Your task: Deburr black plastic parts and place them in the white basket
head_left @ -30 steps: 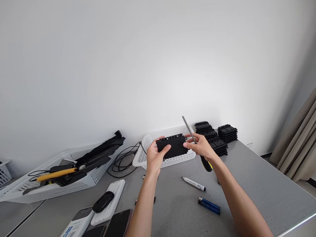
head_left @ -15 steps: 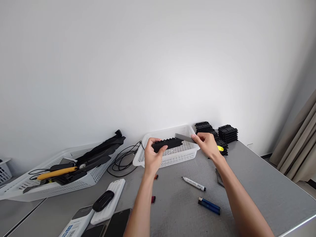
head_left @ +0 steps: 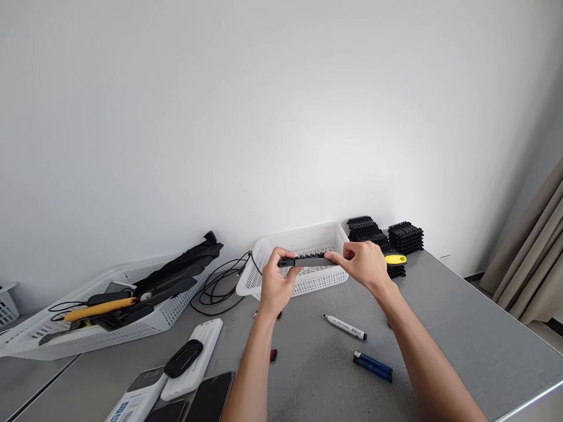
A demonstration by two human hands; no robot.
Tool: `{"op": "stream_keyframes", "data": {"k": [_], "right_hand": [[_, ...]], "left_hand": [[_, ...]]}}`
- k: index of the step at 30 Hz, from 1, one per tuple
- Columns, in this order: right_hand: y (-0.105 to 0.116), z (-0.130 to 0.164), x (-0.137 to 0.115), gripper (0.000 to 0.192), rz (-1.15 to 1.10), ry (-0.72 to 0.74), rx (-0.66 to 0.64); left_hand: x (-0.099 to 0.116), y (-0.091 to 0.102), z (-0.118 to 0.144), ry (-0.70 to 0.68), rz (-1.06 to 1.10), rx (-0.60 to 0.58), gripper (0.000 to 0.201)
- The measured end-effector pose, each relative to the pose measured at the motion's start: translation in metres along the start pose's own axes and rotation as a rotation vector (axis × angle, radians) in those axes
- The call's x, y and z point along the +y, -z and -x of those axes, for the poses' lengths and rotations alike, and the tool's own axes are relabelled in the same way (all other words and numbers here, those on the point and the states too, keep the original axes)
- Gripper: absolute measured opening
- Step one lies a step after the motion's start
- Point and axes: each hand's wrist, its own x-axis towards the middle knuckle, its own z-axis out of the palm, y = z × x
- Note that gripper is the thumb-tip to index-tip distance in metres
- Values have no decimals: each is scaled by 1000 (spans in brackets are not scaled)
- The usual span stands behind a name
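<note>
Both hands up over the grey surface (head_left: 440, 328), in front of the white mesh basket (head_left: 268, 252). L hand (head_left: 275, 284) has its grip closed on the left end of a flat black toothed plastic part (head_left: 308, 261), held edge-on, roughly level. R hand (head_left: 365, 264) pinches the part's right end while also gripping a screwdriver; its yellow handle end (head_left: 396, 259) pokes out to the right, shaft hidden behind fingers and part. Step in hand, by my read: lining tool up against the part, prob. to pry or work something along its edge. Next move would need the L hand steady and the tip set square. That basket: inside can't be seen past the hands. Bigger white basket (head_left: 39, 334) far left holds black strips, a yellow-handled tool, cables. Two stacks of similar black parts (head_left: 404, 234) sit behind R hand. On surface nearby: white marker (head_left: 346, 327), blue lighter (head_left: 373, 366), coil of black cable (head_left: 220, 287), phones and power bank (head_left: 193, 363) near left.
</note>
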Motion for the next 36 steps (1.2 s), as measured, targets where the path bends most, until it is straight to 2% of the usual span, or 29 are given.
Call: {"op": "stream_keyframes", "data": {"k": [18,36], "right_hand": [[3,-1,4,61,-7,-8,11],[3,0,4,63,28,17,33]], "left_hand": [[-6,1,-1,-30,32,33,21],[-2,1,0,4,22,-12,19]]}}
